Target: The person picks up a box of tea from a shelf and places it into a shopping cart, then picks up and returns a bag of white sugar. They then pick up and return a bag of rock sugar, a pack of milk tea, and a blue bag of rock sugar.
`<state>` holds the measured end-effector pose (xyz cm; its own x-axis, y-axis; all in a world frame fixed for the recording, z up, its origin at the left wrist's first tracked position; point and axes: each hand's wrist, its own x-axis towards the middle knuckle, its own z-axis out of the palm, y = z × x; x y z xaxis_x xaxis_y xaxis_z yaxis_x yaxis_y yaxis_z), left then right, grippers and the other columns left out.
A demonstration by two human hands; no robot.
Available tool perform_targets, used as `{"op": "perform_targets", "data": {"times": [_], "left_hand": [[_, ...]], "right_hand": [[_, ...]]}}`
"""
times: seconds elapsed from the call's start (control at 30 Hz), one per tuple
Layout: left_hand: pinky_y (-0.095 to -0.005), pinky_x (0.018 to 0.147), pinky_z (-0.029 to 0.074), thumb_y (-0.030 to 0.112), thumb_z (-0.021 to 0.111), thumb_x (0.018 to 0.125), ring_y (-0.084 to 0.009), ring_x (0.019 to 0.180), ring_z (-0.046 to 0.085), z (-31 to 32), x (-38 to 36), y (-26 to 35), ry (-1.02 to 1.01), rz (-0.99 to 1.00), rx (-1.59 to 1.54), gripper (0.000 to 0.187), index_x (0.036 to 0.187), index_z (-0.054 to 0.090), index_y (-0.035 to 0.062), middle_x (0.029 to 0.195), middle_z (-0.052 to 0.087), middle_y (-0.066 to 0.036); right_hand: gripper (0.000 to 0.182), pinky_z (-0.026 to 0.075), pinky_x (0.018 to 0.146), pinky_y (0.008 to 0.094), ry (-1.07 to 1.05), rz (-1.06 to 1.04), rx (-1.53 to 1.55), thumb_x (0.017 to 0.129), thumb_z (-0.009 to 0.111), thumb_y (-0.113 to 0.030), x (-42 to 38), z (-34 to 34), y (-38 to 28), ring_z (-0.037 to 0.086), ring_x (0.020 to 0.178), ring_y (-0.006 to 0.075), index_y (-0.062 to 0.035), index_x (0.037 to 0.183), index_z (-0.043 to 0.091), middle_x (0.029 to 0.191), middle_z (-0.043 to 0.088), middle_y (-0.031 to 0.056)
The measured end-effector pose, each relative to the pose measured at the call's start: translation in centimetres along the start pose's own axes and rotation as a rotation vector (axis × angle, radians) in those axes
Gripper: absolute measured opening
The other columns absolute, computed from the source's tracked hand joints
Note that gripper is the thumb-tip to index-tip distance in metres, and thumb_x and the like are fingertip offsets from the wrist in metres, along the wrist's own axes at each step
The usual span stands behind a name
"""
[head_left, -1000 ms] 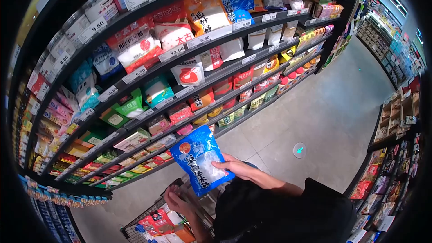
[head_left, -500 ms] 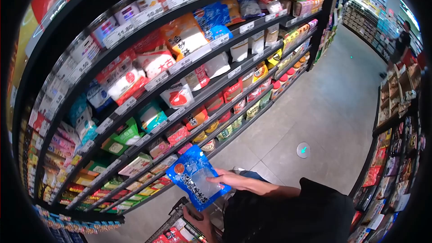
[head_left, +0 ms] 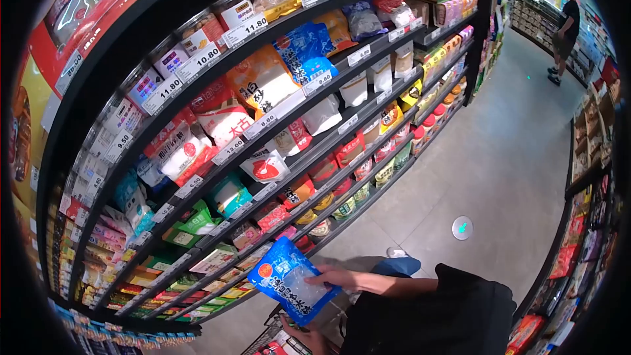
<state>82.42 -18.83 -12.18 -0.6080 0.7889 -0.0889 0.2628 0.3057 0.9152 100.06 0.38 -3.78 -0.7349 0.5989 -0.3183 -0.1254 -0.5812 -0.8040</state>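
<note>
My right hand (head_left: 327, 279) grips the side of a blue bag of rock sugar (head_left: 289, 289), thumb on its front. The bag has dark lettering, an orange round mark and a clear window, and is held tilted over a shopping cart (head_left: 271, 334). Below the bag, at the bottom edge, my left hand (head_left: 307, 338) is curled at the cart's rim, its grip partly hidden. Red and white packs (head_left: 289, 347) lie in the cart. A similar blue bag (head_left: 303, 46) stands on an upper shelf.
A long shelf unit (head_left: 282, 115) with bagged sugars and price tags runs along my left. On the right is another goods rack (head_left: 578, 230). The grey aisle floor (head_left: 486, 158) lies between, with a round arrow marker (head_left: 463, 228). A person (head_left: 566, 33) stands farther up.
The view has shifted, so the shelves look lower and nearer. The rock sugar bag stays in my right hand, slightly lower in view. The distant person is now more fully visible.
</note>
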Motion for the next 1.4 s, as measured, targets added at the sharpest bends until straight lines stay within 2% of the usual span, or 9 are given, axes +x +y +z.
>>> {"op": "perform_targets", "data": {"times": [0.07, 0.1, 0.47, 0.63, 0.7, 0.77, 0.87, 1.07, 1.4], "left_hand": [[-0.0432, 0.104, 0.034, 0.018, 0.067, 0.086, -0.0365, 0.121, 0.045, 1.2, -0.1, 1.6, 0.041, 0.035, 0.062, 0.083, 0.15, 0.015, 0.0096, 0.14, 0.038, -0.023], [-0.0432, 0.104, 0.034, 0.018, 0.066, 0.086, -0.0364, 0.121, 0.045, 1.9, -0.2, 2.3, 0.061, 0.046, 0.088, 0.082, 0.15, 0.015, 0.0093, 0.14, 0.039, -0.023], [-0.0427, 0.103, 0.034, 0.021, 0.06, 0.09, -0.0349, 0.121, 0.045, 11.6, -1.6, 9.2, 0.194, 0.108, 0.321, 0.071, 0.147, 0.021, 0.0059, 0.137, 0.041, -0.023], [-0.0425, 0.103, 0.034, 0.022, 0.057, 0.091, -0.0343, 0.121, 0.045, 15.3, -3.3, 11.3, 0.247, 0.096, 0.356, 0.067, 0.146, 0.023, 0.0043, 0.136, 0.041, -0.023], [-0.0424, 0.103, 0.034, 0.022, 0.056, 0.092, -0.034, 0.121, 0.045, 16.2, -3.9, 11.8, 0.273, 0.092, 0.363, 0.065, 0.145, 0.024, 0.0037, 0.135, 0.042, -0.023], [-0.0424, 0.103, 0.034, 0.023, 0.055, 0.093, -0.0338, 0.121, 0.045, 17.2, -4.4, 12.2, 0.283, 0.094, 0.372, 0.063, 0.145, 0.025, 0.0031, 0.135, 0.042, -0.023], [-0.0422, 0.103, 0.034, 0.023, 0.053, 0.094, -0.0334, 0.121, 0.045, 19.0, -4.7, 12.9, 0.271, 0.103, 0.381, 0.061, 0.144, 0.027, 0.0021, 0.134, 0.043, -0.023], [-0.042, 0.103, 0.034, 0.025, 0.05, 0.095, -0.0326, 0.121, 0.045, 21.1, -6.0, 13.7, 0.269, 0.14, 0.387, 0.057, 0.142, 0.03, 0.0003, 0.132, 0.044, -0.023], [-0.0416, 0.103, 0.034, 0.027, 0.045, 0.099, -0.0313, 0.121, 0.045, 24.4, -9.1, 15.5, 0.224, 0.222, 0.272, 0.052, 0.14, 0.035, -0.0028, 0.129, 0.046, -0.022]], "right_hand": [[0.044, 0.031, 0.058, 0.0191, -0.079, 0.019, 0.006, 0.092, 0.062, -0.039, 0.0, -1.3, -0.5, 0.043, 0.073, 0.0006, -0.0134, 0.126, 0.054, 0.087, 0.055, -0.0092], [0.038, 0.029, 0.055, 0.0203, -0.054, 0.006, 0.035, 0.09, 0.064, -0.041, -0.7, -1.7, -1.1, 0.039, 0.068, 0.0008, -0.0113, 0.113, 0.062, 0.081, 0.052, -0.0087], [0.047, 0.03, 0.057, 0.0204, -0.125, 0.029, 0.008, 0.087, 0.065, -0.046, -3.1, -17.1, -5.8, 0.04, 0.07, 0.0024, -0.0127, 0.118, 0.057, 0.09, 0.054, -0.0081], [0.061, 0.036, 0.066, 0.0221, -0.159, 0.03, -0.023, 0.083, 0.068, -0.048, -6.3, -21.1, -8.7, 0.049, 0.087, 0.0043, -0.0101, 0.128, 0.052, 0.105, 0.059, -0.003], [0.062, 0.039, 0.07, 0.0231, -0.188, 0.016, -0.05, 0.083, 0.069, -0.046, -7.3, -21.9, -9.8, 0.051, 0.092, 0.0058, -0.009, 0.13, 0.05, 0.109, 0.06, -0.001], [0.065, 0.043, 0.086, 0.0274, -0.208, 0.023, -0.003, 0.084, 0.071, -0.04, -8.6, -22.3, -10.5, 0.053, 0.107, 0.0112, -0.0068, 0.134, 0.046, 0.121, 0.059, 0.0037], [0.069, 0.04, 0.098, 0.0306, -0.3, -0.009, 0.021, 0.083, 0.073, -0.032, -8.8, -22.7, -10.4, 0.051, 0.117, 0.0156, -0.0055, 0.138, 0.04, 0.13, 0.055, 0.0065], [0.073, 0.038, 0.102, 0.0322, -0.391, -0.097, 0.066, 0.082, 0.075, -0.027, -9.0, -23.3, -9.2, 0.049, 0.119, 0.0164, -0.0054, 0.14, 0.036, 0.131, 0.054, 0.0074], [0.078, 0.04, 0.099, 0.032, -0.321, -0.032, -0.12, 0.08, 0.076, -0.031, -11.1, -24.5, -9.1, 0.051, 0.115, 0.0169, -0.0017, 0.14, 0.036, 0.128, 0.054, 0.0094]]}}
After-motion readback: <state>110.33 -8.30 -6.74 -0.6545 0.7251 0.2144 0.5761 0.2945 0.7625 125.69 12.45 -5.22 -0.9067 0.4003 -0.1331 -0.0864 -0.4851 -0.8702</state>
